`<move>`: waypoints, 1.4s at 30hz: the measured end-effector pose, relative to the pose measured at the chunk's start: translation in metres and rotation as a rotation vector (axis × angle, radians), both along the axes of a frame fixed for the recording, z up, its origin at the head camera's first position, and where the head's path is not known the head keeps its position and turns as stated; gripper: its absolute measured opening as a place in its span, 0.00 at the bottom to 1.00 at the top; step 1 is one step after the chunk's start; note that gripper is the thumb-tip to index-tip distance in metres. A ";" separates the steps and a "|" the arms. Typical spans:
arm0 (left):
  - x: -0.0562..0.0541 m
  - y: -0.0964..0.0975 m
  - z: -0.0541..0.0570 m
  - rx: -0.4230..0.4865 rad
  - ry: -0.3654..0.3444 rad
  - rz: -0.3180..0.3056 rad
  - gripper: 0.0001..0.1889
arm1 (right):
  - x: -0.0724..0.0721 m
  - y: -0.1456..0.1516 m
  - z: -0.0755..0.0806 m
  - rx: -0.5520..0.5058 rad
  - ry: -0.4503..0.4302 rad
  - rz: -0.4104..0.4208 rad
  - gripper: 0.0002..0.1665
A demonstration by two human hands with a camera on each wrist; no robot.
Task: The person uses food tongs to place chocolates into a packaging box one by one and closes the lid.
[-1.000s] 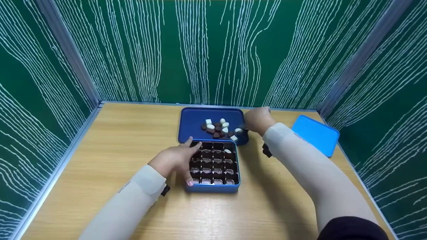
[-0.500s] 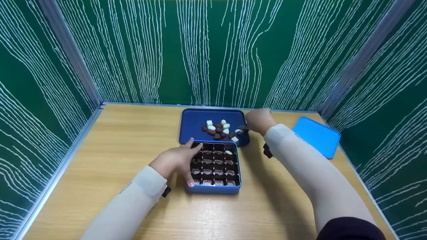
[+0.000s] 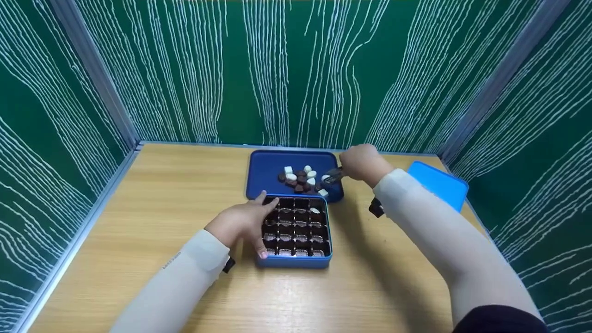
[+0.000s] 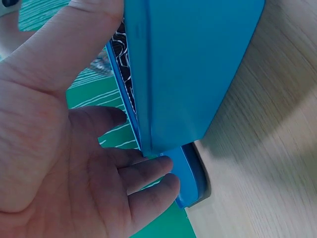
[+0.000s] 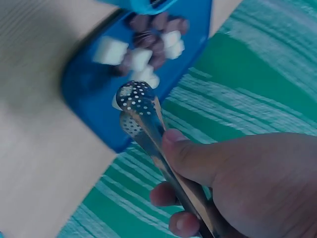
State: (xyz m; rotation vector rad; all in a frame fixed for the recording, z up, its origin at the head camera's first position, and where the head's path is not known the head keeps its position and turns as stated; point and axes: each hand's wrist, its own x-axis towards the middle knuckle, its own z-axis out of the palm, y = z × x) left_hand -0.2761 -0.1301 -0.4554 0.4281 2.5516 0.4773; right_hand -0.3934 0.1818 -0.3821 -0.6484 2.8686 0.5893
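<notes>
My left hand spreads over the left side of a blue tin box, thumb at the near corner and fingers on the far rim. Inside the box is a dark divided insert with one white chocolate in its far right part. My right hand grips metal tongs with perforated, rounded tips. Behind those tips a white piece partly shows; I cannot tell whether they pinch it. Brown and white chocolates lie heaped on a dark blue tray behind the box.
A bright blue lid lies at the right, partly behind my right forearm. The wooden table meets green, white-lined walls at the back and sides. The box's far edge overlaps the tray's near edge in the head view.
My right wrist has turned and risen slightly, and the tongs' tips have shifted a little left with the white piece beside them. My left hand stays in place on the box.
</notes>
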 end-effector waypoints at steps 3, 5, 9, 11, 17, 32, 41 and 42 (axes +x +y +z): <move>0.000 -0.002 0.000 0.004 -0.007 0.001 0.84 | 0.014 -0.011 0.011 -0.009 -0.007 0.029 0.21; 0.000 -0.002 0.000 0.007 -0.007 0.002 0.84 | 0.025 -0.021 0.017 -0.022 -0.006 0.071 0.23; -0.001 -0.004 -0.001 0.006 -0.004 0.006 0.85 | 0.043 -0.042 0.020 -0.023 -0.016 0.149 0.27; -0.002 -0.004 -0.001 0.006 -0.008 0.006 0.84 | 0.050 -0.053 0.018 0.006 -0.025 0.170 0.29; -0.002 -0.003 -0.003 0.004 -0.006 -0.004 0.83 | 0.063 -0.075 0.012 0.155 0.011 0.253 0.34; -0.001 -0.001 0.001 -0.025 0.011 -0.010 0.83 | 0.063 -0.109 -0.001 0.411 0.047 0.324 0.27; -0.001 -0.001 0.001 -0.022 -0.003 -0.005 0.83 | 0.063 -0.118 -0.004 0.461 -0.033 0.268 0.18; -0.001 -0.001 0.001 -0.022 -0.004 -0.003 0.84 | 0.063 -0.118 -0.002 0.446 -0.044 0.255 0.21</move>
